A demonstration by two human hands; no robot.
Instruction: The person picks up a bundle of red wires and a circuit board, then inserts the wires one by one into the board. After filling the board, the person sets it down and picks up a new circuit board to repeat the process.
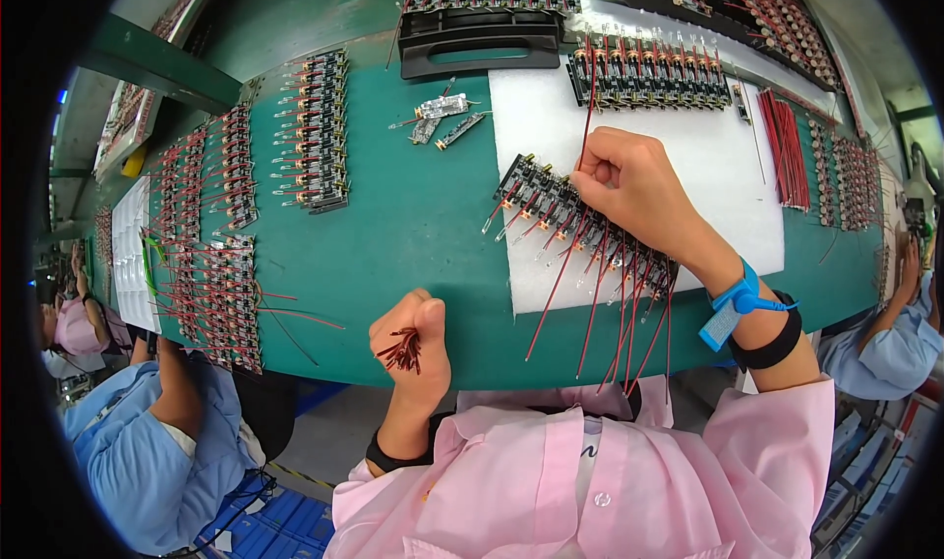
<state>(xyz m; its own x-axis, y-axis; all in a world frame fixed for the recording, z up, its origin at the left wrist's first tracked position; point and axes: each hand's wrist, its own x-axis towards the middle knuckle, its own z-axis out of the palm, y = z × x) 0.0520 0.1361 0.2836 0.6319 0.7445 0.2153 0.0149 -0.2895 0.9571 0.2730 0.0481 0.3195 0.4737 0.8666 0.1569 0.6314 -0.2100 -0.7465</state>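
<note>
Right hand (pixel 629 180) grip: fingers pinched on one red wire (pixel 588 107), held over a row of small circuit boards (pixel 580 220) on the white foam sheet (pixel 728 176). Left hand (pixel 418 338) grip: fist clenched around a bundle of red wires (pixel 401 351), at the green table (pixel 413 205) edge.

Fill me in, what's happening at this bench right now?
A person in a pink coat works at a green bench. The right hand pinches one red wire over a row of small circuit boards lying on a white foam sheet; many boards in that row already trail red wires toward the bench edge. The left hand is closed around a bundle of red wires. More wired board rows lie to the left, and a loose stack of red wires sits on the right.
</note>
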